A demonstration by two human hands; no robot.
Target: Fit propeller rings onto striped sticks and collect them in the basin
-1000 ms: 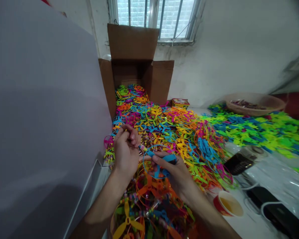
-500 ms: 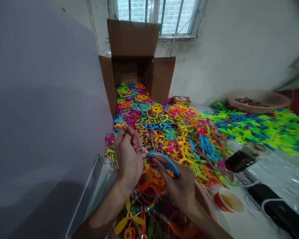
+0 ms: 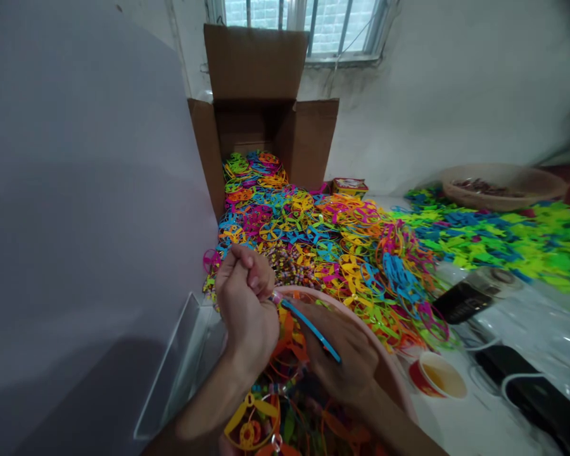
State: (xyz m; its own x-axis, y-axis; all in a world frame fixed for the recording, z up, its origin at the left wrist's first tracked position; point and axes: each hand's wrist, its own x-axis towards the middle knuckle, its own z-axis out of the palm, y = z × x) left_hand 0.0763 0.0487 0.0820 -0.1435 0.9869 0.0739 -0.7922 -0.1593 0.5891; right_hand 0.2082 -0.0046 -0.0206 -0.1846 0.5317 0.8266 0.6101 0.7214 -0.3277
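Observation:
My left hand (image 3: 247, 297) is curled closed over the far side of a pink basin (image 3: 361, 320). At its fingers shows the pinkish end of a small beaded piece (image 3: 276, 297); the rest of it is hidden in the hand. My right hand (image 3: 344, 358) grips a blue plastic propeller ring (image 3: 316, 332), turned nearly edge-on. The ring's upper end meets the pinkish end at my left hand. Below both hands, the basin holds orange and yellow propeller rings (image 3: 251, 411) with strings of beads.
A large heap of coloured propeller rings (image 3: 356, 247) spills from a cardboard box (image 3: 313, 142). Right of it lie green and blue plastic pieces (image 3: 494, 240), a bowl (image 3: 498, 199), a dark-labelled bottle (image 3: 475, 294), a paper cup (image 3: 439, 377) and a black device (image 3: 517, 380). A grey panel (image 3: 99, 221) stands left.
The blue propeller ring has tilted from a slanted view to nearly edge-on as my right hand turned and moved slightly lower. My left hand stays closed in about the same place.

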